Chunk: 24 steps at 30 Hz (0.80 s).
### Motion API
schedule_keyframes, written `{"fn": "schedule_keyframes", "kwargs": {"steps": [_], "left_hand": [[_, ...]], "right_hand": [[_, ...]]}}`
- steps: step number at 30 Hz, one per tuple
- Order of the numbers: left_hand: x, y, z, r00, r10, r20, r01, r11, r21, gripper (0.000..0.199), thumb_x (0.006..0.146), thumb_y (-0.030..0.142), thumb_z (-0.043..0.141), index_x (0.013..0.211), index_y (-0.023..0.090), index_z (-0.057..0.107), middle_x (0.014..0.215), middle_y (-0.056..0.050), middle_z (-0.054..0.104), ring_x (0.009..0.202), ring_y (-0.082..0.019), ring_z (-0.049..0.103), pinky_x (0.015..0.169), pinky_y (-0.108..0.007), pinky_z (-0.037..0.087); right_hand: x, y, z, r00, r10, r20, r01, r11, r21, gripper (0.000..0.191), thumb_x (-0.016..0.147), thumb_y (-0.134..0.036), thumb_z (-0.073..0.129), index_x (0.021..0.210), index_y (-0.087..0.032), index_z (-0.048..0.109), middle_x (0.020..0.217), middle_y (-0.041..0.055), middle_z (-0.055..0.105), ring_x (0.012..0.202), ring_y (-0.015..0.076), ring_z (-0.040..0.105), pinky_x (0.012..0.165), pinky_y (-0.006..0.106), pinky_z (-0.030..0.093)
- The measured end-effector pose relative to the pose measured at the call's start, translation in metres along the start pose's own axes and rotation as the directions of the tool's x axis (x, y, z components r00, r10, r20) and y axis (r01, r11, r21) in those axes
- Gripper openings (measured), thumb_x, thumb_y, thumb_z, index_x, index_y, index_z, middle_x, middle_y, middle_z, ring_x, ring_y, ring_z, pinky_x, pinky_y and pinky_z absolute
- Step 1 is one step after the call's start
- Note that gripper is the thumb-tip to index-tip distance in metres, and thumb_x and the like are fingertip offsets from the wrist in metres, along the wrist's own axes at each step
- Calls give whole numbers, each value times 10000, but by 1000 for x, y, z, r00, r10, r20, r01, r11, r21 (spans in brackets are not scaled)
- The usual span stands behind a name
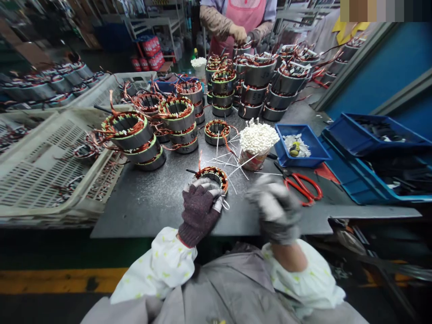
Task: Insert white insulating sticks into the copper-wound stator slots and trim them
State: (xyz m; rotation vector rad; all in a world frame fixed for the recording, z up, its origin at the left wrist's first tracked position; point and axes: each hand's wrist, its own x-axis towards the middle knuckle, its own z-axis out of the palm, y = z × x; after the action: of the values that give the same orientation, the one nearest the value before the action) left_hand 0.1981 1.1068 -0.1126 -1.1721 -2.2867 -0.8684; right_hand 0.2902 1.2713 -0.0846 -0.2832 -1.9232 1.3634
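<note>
A motor stator (pixel 216 176) with copper windings sits on the grey metal table near its front edge. My left hand (pixel 201 204), in a dark glove with pale fingertips, is closed over its near rim. A white looped tie (pixel 226 205) sticks out by the left thumb. To the right, my right hand (pixel 275 207) is above the table, smeared by motion, and its fingers cannot be made out. Beyond it stands a cup (pixel 252 160) packed with white ties (pixel 259 136). Scissors with red handles (pixel 303 188) lie right of this hand.
Stacked stators (pixel 178 119) stand at the left and back, with a single stator (pixel 217 131) between. Loose white ties (pixel 232 167) lie mid-table. A blue tray (pixel 315 155) with white scraps and blue bins (pixel 354 177) are right. A plastic crate (pixel 67 162) is left. A co-worker (pixel 238 27) works opposite.
</note>
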Motion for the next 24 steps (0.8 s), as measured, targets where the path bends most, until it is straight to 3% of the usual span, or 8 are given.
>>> {"fn": "schedule_keyframes", "kwargs": {"steps": [2, 4, 7, 10, 14, 17, 19, 24], "left_hand": [[0, 0, 1, 1000, -6, -16, 5, 1000, -9, 87, 905, 245, 637, 962, 255, 702, 1058, -35, 749, 1189, -253, 613, 1062, -474, 375], [-1, -1, 2, 1000, 8, -24, -8, 1000, -4, 98, 899, 242, 637, 977, 247, 696, 1063, -41, 746, 1188, -259, 611, 1062, -476, 374], [-4, -4, 3, 999, 31, -14, -31, 999, 21, 142, 872, 227, 638, 1005, 218, 688, 1099, -70, 734, 1193, -283, 602, 1073, -492, 368], [-5, -4, 3, 999, 21, -26, -20, 1000, 13, 125, 873, 230, 638, 987, 213, 686, 1089, -75, 732, 1192, -284, 602, 1069, -493, 374], [-3, -2, 3, 999, -17, -32, 16, 1000, -22, 65, 899, 243, 643, 946, 245, 689, 1044, -36, 744, 1178, -253, 618, 1044, -469, 394], [-4, -4, 2, 1000, 9, 0, -9, 1000, -14, 112, 913, 249, 633, 1006, 246, 695, 1089, -42, 741, 1213, -260, 609, 1093, -493, 374], [-9, -7, 2, 999, 31, 18, -31, 999, -11, 168, 933, 237, 606, 1081, 237, 685, 1122, -54, 736, 1245, -259, 600, 1134, -502, 359], [-18, -16, 3, 998, 57, 22, -57, 998, 29, 183, 959, 215, 565, 1116, 216, 660, 1147, -79, 733, 1287, -273, 586, 1165, -530, 344]], "right_hand": [[5, -2, -6, 993, -80, -92, 79, 997, -14, 251, 927, -415, 576, 728, -263, 591, 739, 22, 608, 716, 201, 574, 704, 354, 471], [12, 4, -1, 983, -120, 137, 146, 969, -199, 263, 879, -443, 640, 704, -249, 611, 685, 15, 592, 655, 179, 540, 674, 326, 445], [15, 20, 20, 869, -62, 490, 238, 922, -305, 300, 887, -431, 598, 668, -232, 649, 633, 20, 568, 612, 163, 494, 669, 311, 420], [11, 29, 28, 912, -142, 385, 242, 943, -227, 290, 900, -398, 571, 671, -237, 645, 643, 22, 572, 628, 172, 502, 700, 327, 440], [9, 23, 5, 990, -131, 49, 136, 985, -102, 349, 1003, -437, 405, 848, -251, 657, 780, 52, 627, 739, 219, 582, 729, 383, 493], [14, 19, -8, 959, -90, 268, 111, 992, -64, 257, 931, -472, 590, 805, -268, 680, 762, 39, 655, 718, 212, 604, 719, 374, 507], [16, 20, -5, 853, -39, 521, 91, 993, -75, 246, 889, -462, 653, 763, -255, 697, 753, 32, 669, 704, 192, 606, 729, 354, 511], [3, 30, 19, 812, 239, 533, -359, 924, 133, 313, 947, -509, 543, 902, -242, 700, 778, 26, 693, 663, 170, 619, 629, 310, 525]]}}
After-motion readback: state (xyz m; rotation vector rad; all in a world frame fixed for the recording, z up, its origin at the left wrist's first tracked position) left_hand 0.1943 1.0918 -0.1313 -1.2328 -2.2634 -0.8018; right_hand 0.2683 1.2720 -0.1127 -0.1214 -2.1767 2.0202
